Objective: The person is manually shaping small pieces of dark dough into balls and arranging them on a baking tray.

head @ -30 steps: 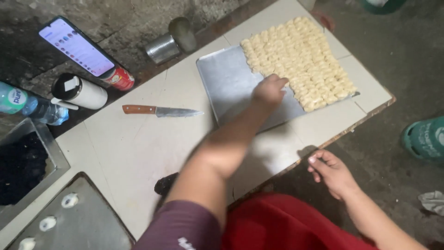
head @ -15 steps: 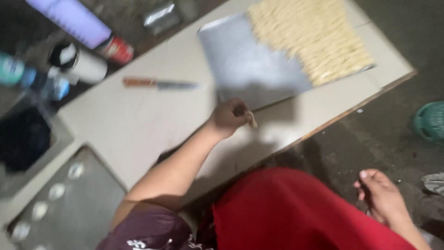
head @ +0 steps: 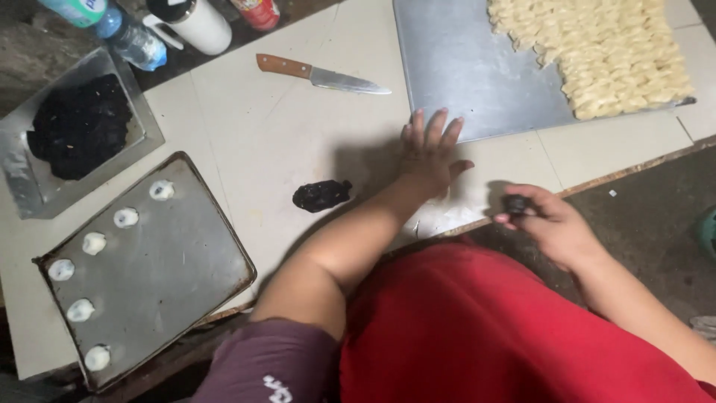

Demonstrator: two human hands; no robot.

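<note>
Steel pan holds dark paste; tray has white dough rounds. L hand flat, fingers spread, beside dark lump. R hand pinches small dark piece, prob. same paste.

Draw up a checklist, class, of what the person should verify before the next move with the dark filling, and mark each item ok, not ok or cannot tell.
1. Right hand holds a small dark ball in its fingertips: ok.
2. Left hand lies flat on the white table, fingers spread, holding nothing: ok.
3. Dark lump lies on the table apart from both hands: ok.
4. Knife lies flat, blade pointing away from the left hand and apart from it: ok.
5. Dark baking tray has bare room beside its six pale dough pieces: ok.
6. Whether the ball is firm enough to handle: cannot tell.
</note>
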